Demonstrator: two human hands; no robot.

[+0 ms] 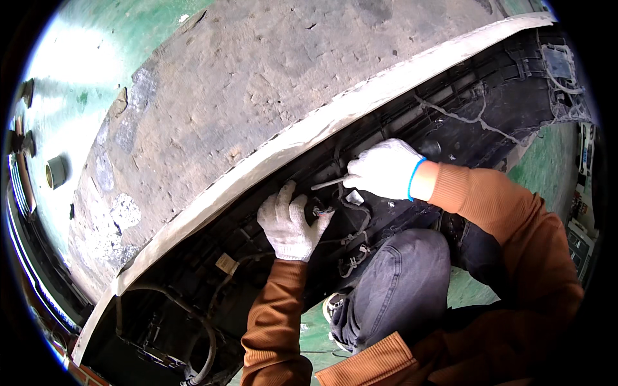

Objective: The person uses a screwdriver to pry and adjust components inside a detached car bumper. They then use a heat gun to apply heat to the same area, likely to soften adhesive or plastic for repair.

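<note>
A large bumper cover (412, 61) lies with its dark inner side (399, 219) toward me. My right hand (385, 168), in a white knit glove with a blue cuff edge, is closed around a slim metal tool (327, 184), whose kind I cannot make out. The tool points left toward my other hand. My left hand (286, 222), in a soiled white glove, rests on the inner side with its fingers apart. Beside its thumb runs a dark wiring harness (365, 222) with small connectors. A loop of cable (209, 341) lies at the lower left.
A beige tag (226, 263) hangs on the wiring left of my hand. Grey wires (454, 116) cross the upper right of the inner side. My bent knee (412, 264) is close against the bumper. A roll-shaped object (56, 172) stands on the green floor (138, 38).
</note>
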